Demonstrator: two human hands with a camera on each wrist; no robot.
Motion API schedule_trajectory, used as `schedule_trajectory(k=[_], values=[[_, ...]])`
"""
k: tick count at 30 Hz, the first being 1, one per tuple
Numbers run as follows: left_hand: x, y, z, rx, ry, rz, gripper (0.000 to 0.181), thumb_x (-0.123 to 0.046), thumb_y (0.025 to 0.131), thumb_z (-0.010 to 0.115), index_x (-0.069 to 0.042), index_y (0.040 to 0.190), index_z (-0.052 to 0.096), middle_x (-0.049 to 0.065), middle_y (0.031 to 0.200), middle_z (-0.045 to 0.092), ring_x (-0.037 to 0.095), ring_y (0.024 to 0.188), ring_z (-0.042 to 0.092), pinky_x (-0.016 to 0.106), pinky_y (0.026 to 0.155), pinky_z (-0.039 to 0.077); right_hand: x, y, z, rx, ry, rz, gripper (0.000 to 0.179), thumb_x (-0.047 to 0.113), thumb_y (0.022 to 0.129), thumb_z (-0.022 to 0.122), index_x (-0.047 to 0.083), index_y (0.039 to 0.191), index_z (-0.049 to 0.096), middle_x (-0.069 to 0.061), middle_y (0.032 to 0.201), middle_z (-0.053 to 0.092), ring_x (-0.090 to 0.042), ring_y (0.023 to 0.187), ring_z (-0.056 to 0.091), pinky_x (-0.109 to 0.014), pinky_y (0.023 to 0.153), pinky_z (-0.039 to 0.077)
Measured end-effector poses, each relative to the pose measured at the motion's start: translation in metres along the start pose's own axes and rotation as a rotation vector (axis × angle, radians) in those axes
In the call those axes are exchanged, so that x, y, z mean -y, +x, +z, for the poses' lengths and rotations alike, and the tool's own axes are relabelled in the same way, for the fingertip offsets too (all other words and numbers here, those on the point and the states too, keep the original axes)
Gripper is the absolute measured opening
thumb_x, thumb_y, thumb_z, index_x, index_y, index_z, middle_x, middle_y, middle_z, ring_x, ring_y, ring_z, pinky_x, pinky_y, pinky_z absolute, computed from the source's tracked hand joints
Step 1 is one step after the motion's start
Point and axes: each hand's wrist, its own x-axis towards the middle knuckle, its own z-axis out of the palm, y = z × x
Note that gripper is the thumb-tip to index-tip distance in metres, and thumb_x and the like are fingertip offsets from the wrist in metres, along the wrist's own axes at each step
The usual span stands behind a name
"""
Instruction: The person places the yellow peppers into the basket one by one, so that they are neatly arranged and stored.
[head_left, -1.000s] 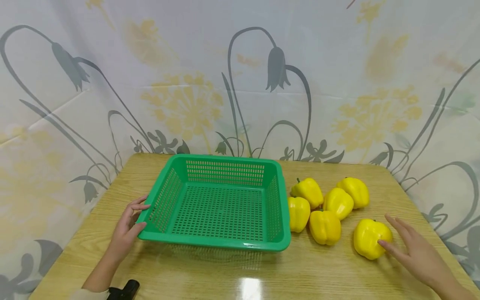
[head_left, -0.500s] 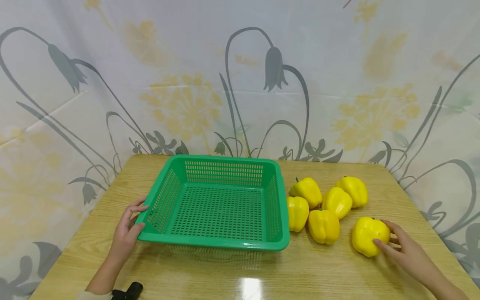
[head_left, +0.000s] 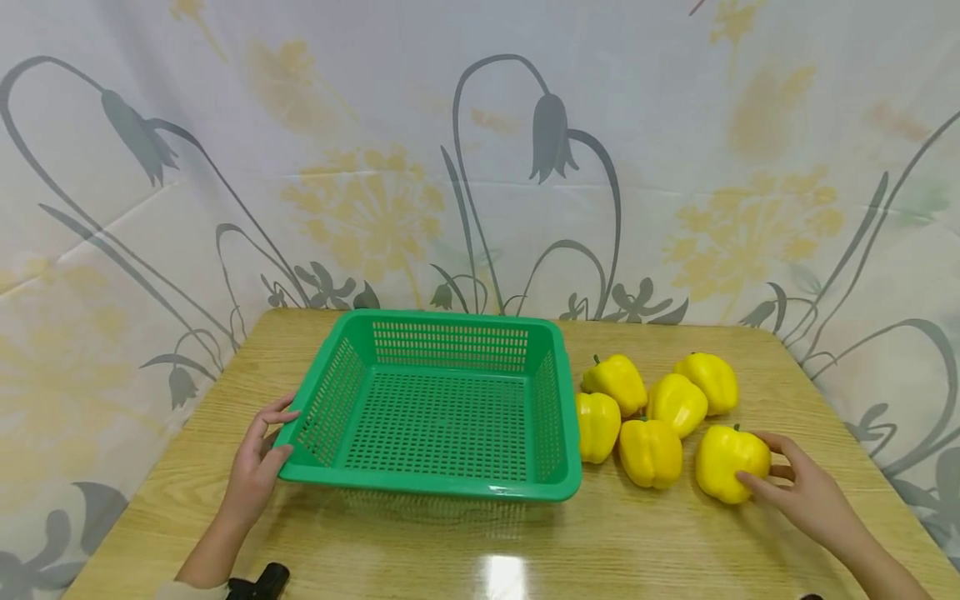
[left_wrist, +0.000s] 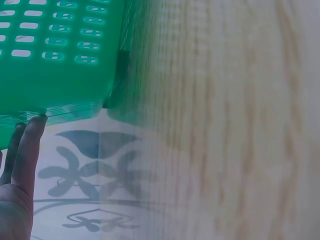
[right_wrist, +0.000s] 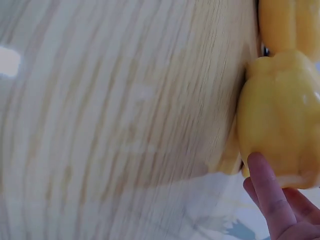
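A green plastic basket (head_left: 438,425) with slotted walls sits on the table, nothing inside it. At its near left corner my left hand (head_left: 255,462) holds the rim, thumb at the front and fingers along the left side; the left wrist view shows fingertips against the basket wall (left_wrist: 55,80). My right hand (head_left: 806,492) grips a yellow bell pepper (head_left: 729,463) from its right, thumb on the near side and fingers behind. In the right wrist view the thumb lies on the pepper (right_wrist: 280,115). Some of the right fingers are hidden behind the pepper.
Several more yellow bell peppers (head_left: 651,452) lie clustered between the basket and the right hand. The leftmost pepper (head_left: 598,427) is right at the basket's side. A flower-patterned cloth (head_left: 480,167) hangs behind the wooden table (head_left: 420,558).
My right hand has closed round the nearest right pepper, which has shifted left and away from me and tipped a little. The left hand and basket have stayed in place.
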Motion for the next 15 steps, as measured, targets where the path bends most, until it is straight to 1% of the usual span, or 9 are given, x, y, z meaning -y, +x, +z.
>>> schedule_trajectory(k=[4,9,12,15], values=[[0.001,0.000,0.001,0.001,0.000,0.005,0.033,0.021,0.080,0.032,0.018,0.111,0.043,0.008,0.136,0.039,0.007,0.123,0.033,0.016,0.089,0.029,0.003,0.000,0.001,-0.020,0.011,-0.011,0.069,0.034,0.089,0.063,-0.006,0.136,0.031,-0.035,0.129,0.034,-0.054,0.103,0.049,-0.049,0.069,0.050],[0.000,0.000,0.001,0.002,0.001,0.008,0.032,0.021,0.081,0.032,0.017,0.111,0.043,0.008,0.136,0.039,0.007,0.124,0.032,0.017,0.088,0.029,0.007,0.001,0.003,-0.045,0.014,-0.025,0.069,0.032,0.088,0.064,-0.005,0.136,0.032,-0.035,0.129,0.034,-0.055,0.103,0.048,-0.051,0.069,0.050],[0.000,0.000,0.000,-0.001,0.003,0.005,0.033,0.020,0.081,0.032,0.017,0.111,0.044,0.008,0.136,0.039,0.007,0.123,0.032,0.017,0.088,0.029,0.009,0.002,0.003,-0.068,0.013,-0.042,0.067,0.029,0.088,0.065,-0.006,0.135,0.032,-0.034,0.129,0.034,-0.056,0.103,0.047,-0.049,0.066,0.050],[0.001,0.000,0.000,-0.002,0.004,0.002,0.033,0.020,0.081,0.032,0.017,0.111,0.044,0.008,0.136,0.038,0.007,0.123,0.032,0.017,0.089,0.029,0.012,0.002,0.000,-0.103,0.012,-0.074,0.065,0.026,0.088,0.066,-0.007,0.134,0.034,-0.033,0.128,0.036,-0.056,0.101,0.048,-0.042,0.062,0.052]])
